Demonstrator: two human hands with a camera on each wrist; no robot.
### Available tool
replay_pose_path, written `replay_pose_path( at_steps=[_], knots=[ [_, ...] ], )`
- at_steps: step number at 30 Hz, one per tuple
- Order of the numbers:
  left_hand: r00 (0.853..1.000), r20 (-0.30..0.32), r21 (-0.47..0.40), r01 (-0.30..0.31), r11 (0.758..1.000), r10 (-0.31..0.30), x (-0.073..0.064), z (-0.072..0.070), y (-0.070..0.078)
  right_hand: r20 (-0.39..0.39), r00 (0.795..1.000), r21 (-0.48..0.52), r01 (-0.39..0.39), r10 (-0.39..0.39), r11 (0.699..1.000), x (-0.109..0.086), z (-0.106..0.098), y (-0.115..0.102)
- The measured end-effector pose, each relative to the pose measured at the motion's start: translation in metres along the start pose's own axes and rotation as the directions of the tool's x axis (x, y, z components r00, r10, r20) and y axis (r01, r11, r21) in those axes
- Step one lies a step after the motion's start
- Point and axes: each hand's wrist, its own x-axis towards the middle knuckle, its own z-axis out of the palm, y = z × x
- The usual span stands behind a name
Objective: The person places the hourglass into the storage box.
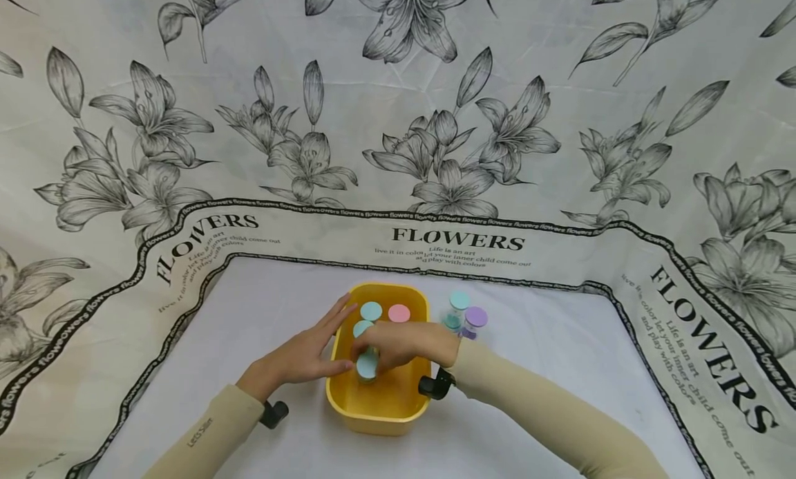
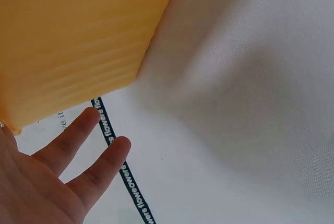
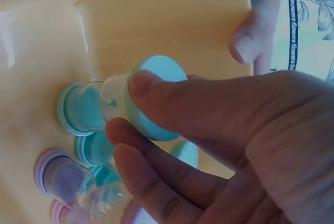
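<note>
A yellow plastic bin [image 1: 378, 424] stands on the white cloth with several sand timers in it. My right hand [image 1: 398, 342] reaches inside and pinches the turquoise cap of one sand timer [image 3: 167, 98] between thumb and fingers. This timer is upright, with a clear waisted body. Further turquoise-capped timers [image 1: 371, 311] and a pink-capped one [image 1: 399, 313] stand beyond it; the purple timer [image 3: 57, 174] shows only in the right wrist view. At the bin's left side is my left hand [image 1: 297, 358], fingers extended and thumb at the rim.
To the right of the bin, two sand timers stand on the cloth, one turquoise-capped [image 1: 459, 300] and one purple-capped [image 1: 476, 317]. A flower-printed curtain [image 1: 460, 240] encloses the back and sides of the table.
</note>
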Motion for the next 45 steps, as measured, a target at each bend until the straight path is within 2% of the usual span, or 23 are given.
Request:
replay_pose_path(
  at_steps=[4,11,20,25,29,33,37,42,45],
  knots=[
    [1.000,0.002,0.003,-0.002,1.000,0.002,0.001,0.000,0.001,0.018,1.000,-0.010,-0.010,0.010,1.000,0.000,0.003,-0.001],
    [1.000,-0.003,0.012,0.003,1.000,-0.003,0.000,0.000,0.002,-0.018,1.000,-0.044,0.000,-0.001,0.999,-0.001,-0.001,0.001],
    [1.000,-0.011,0.009,-0.011,1.000,0.011,-0.001,-0.001,0.003,-0.027,1.000,-0.027,0.008,-0.009,1.000,-0.003,-0.006,-0.002],
    [0.999,-0.018,0.002,-0.027,1.000,0.027,0.000,-0.001,0.003,-0.045,0.998,0.086,-0.036,0.040,0.996,-0.011,-0.015,0.001],
    [1.000,-0.021,0.001,-0.016,1.000,0.016,-0.001,0.000,0.002,-0.119,0.992,0.161,-0.020,0.039,0.987,-0.028,-0.031,0.013],
    [1.000,-0.022,-0.001,-0.004,1.000,0.003,-0.001,0.000,0.002,-0.253,0.966,0.176,-0.005,0.050,0.984,-0.055,-0.049,0.035],
    [1.000,-0.031,0.000,-0.007,1.000,0.007,0.000,0.000,0.002,-0.371,0.920,0.202,-0.053,0.127,0.978,-0.082,-0.061,0.062],
    [1.000,-0.030,-0.004,0.005,1.000,-0.005,0.000,0.002,0.001,-0.459,0.858,0.251,-0.123,0.230,0.960,-0.106,-0.059,0.097],
    [1.000,-0.022,-0.007,0.015,1.000,-0.015,0.001,0.003,0.000,-0.477,0.838,0.270,-0.145,0.263,0.952,-0.113,-0.051,0.115]
  ],
)
